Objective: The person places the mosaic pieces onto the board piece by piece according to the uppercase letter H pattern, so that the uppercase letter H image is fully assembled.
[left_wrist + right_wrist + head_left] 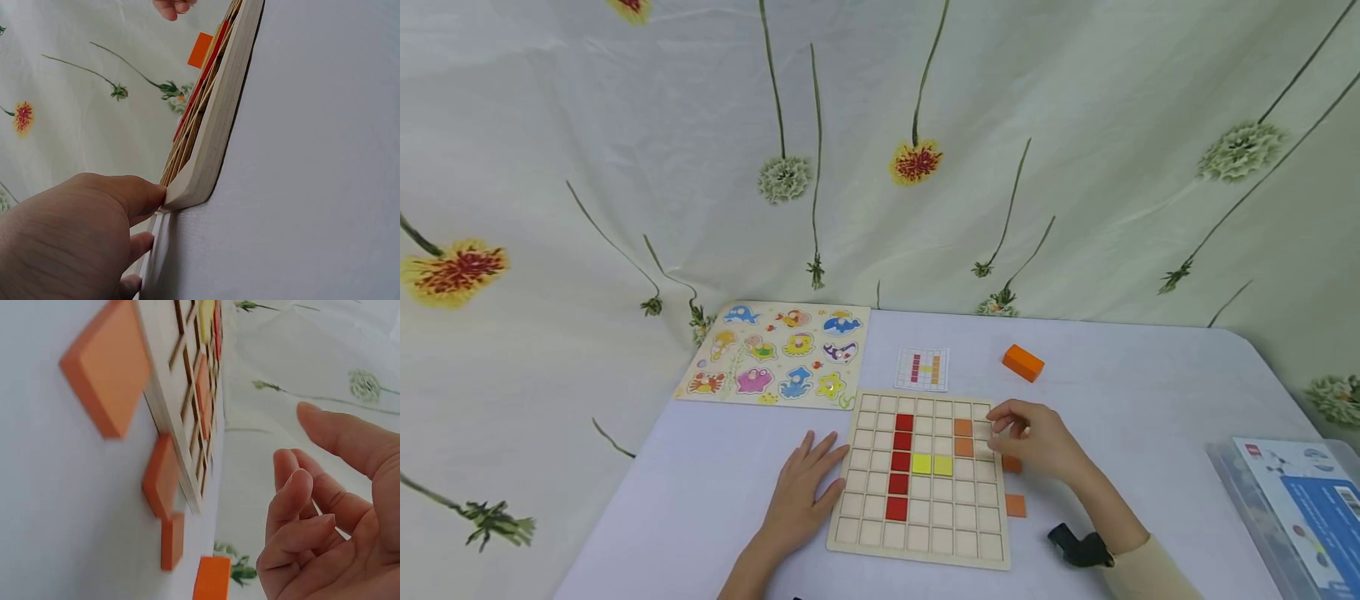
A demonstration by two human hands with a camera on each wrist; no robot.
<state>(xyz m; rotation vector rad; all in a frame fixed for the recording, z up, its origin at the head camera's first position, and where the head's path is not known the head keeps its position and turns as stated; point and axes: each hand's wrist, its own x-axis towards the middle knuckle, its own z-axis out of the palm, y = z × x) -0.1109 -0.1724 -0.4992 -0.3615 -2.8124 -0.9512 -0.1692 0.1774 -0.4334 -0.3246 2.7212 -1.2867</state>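
Observation:
A wooden grid board (917, 550) lies on the table with a column of red tiles (898, 461), two yellow tiles (932, 464) and two orange tiles (963, 437) in its squares. My left hand (801, 492) rests beside the board's left edge, fingers spread, and in the left wrist view the thumb (140, 195) touches the board's corner. Over the right edge hovers my right hand (1033, 437), nothing between its loosely bent fingers and thumb. Below it lie loose orange tiles, one (1016, 506) by the board's edge and another (1012, 464) partly hidden; the right wrist view shows three.
Behind the board lie a small printed pattern card (922, 369) and an orange block (1023, 363). A sea-animal puzzle board (778, 354) sits at the back left. At the far right stands a plastic box (1232, 475) with a blue-and-white booklet (1303, 508) on top.

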